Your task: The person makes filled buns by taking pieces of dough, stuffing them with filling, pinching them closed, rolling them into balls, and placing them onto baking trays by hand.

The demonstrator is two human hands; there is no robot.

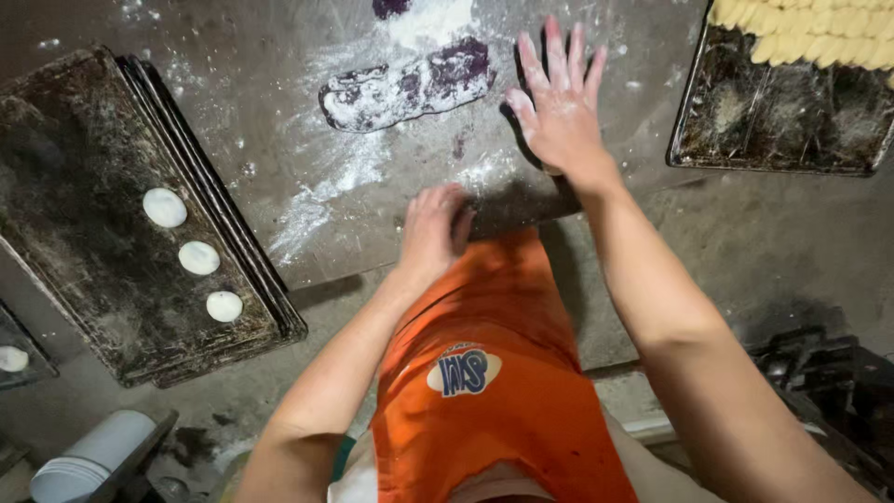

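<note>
The right hand [559, 102] has no grip at all: its floured fingers are spread flat and its palm presses on the counter [279, 93], just beside the right end of a long lump of purple dough [410, 86]. The left hand [433, 228] curls loosely at the counter's near edge; its fingers are bent, and I cannot tell whether they close on anything small. The dough lies well up the counter, between both hands and the far edge, dusted white, with loose flour [326, 186] smeared around it. It looks soft, light and likely sticky where the purple shows through, so it would probably sag if lifted by one end; taking it from beneath near the middle, with floured fingers, seems safest. To the left sits a stack of dark trays [112, 307] carrying three pale dough rounds [198, 258]; at the upper right, another tray [773, 140] holds yellow pieces [810, 28].
</note>
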